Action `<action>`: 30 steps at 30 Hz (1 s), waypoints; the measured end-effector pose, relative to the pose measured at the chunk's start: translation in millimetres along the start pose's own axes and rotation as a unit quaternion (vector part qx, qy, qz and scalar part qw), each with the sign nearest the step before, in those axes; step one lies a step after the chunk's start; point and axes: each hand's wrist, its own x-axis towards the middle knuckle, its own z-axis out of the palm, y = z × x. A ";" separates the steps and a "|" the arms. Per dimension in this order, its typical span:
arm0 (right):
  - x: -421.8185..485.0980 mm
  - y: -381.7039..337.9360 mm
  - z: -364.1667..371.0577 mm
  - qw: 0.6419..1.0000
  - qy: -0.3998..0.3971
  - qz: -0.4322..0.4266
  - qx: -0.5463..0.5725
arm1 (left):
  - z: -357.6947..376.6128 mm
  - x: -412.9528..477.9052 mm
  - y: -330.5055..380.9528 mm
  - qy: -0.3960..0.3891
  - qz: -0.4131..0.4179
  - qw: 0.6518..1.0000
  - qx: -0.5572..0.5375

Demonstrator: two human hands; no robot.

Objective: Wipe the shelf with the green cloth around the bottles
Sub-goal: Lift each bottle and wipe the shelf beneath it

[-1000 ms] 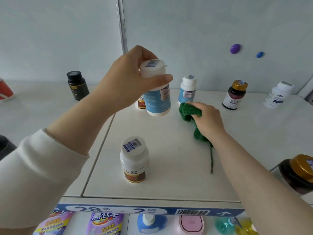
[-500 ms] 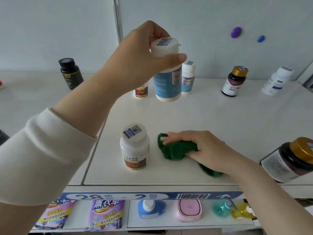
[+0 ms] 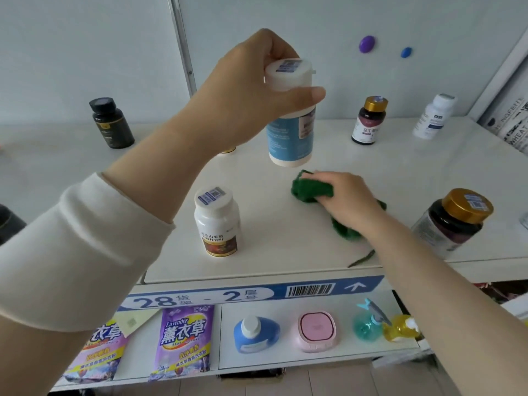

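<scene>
My left hand grips a white-capped bottle with a blue label by its cap, lifted clear above the white shelf. Below it, my right hand presses the bunched green cloth onto the shelf's middle, fingers curled over it. A white bottle with a brown label stands upright near the front, left of the cloth. A loose green thread trails from the cloth to the shelf's front edge.
A black bottle stands at the back left. At the back right are a gold-capped dark bottle and a white bottle. A large gold-capped jar sits at the right front. The lower shelf holds detergent bags and small containers.
My right hand has slid the green cloth from the front beside the white bottle back toward the shelf's middle and right. My left hand keeps the blue-label bottle raised.
</scene>
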 end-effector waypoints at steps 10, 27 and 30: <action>-104.1 -9.6 2.2 0.986 -0.092 -0.126 0.054 | 25.6 -8.8 8.6 -0.022 0.020 1.000 -0.009; -157.0 90.0 -76.9 0.965 -0.041 -0.011 0.259 | 113.3 -55.9 13.0 -0.030 -0.124 0.991 0.047; -158.4 111.0 -93.5 0.954 -0.038 0.023 0.296 | 115.0 -57.2 16.0 -0.027 -0.137 0.989 0.044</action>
